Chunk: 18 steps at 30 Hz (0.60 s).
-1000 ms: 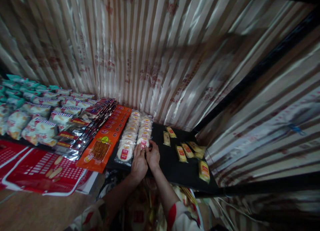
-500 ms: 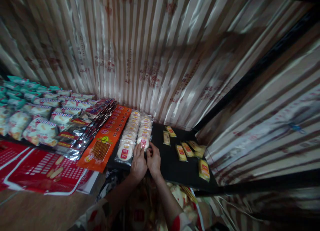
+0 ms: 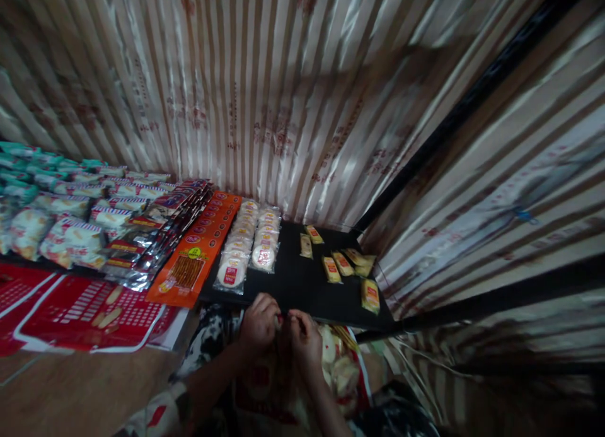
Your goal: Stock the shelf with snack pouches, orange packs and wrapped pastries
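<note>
Stretching left to right, the black shelf (image 3: 295, 282) looks partly stocked; the near bag (image 3: 364, 375) apparently holds the rest. Set out on the shelf, the left row of round white packs (image 3: 231, 274) and shorter right row (image 3: 263, 255) run lengthwise near to far, slanting right. Left hand (image 3: 259, 321) and right hand (image 3: 305, 339) curl above the bag; I cannot tell either grip's hold.

I seem to be at a snack stall or small shop: before me a black shelf (image 3: 288, 273) carries wares sorted by kind, with green packets (image 3: 19, 172), striped-top snack bags (image 3: 73, 240), a large orange bag of stick snacks (image 3: 198, 254), two rows of wrapped round crackers (image 3: 230, 274) and small yellow packets (image 3: 332, 270). Creased, striped sheeting (image 3: 265, 77) with red print walls it in, beside dark bars (image 3: 439, 128).
</note>
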Tool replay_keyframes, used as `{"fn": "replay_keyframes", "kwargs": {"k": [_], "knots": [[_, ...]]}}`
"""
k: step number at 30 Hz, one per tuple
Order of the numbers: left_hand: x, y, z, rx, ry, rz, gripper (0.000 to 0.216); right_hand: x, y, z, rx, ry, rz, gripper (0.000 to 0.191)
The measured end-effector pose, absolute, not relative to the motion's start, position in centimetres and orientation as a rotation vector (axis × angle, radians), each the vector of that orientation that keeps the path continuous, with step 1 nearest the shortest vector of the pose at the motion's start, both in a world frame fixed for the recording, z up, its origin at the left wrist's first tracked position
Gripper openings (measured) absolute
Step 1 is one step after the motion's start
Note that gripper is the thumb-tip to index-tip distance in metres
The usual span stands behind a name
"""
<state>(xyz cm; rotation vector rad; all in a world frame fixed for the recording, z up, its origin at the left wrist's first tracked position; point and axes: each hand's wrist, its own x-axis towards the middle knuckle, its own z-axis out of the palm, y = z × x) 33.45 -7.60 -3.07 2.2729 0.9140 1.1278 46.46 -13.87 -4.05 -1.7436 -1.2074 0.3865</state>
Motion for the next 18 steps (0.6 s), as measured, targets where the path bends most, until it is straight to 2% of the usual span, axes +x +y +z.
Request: {"fn": "replay_keyframes", "kwargs": {"k": [6,9,13,18], "knots": [[33.7,-11.2,-6.3,2.194,0.97,0.592,0.028,47.2,-16.2,-6.1,-1.99,-1.501,0.257,0.031],[34.2,-10.6,-7.2,2.1,1.087,0.358,0.04,47.0,-16.0,-6.0,-2.081,-1.652,0.101,0.035],[34.8,-9.3,-7.8,2.042,1.129,0.247,0.054,46.4,-15.4,-5.6,-2.199,-1.728,0.046,0.038],[35.4,-9.4,-8.9,2.027,1.052,0.217,0.051,45.8,-14.9,-5.6,-2.261,-1.713,0.147,0.039]]}}
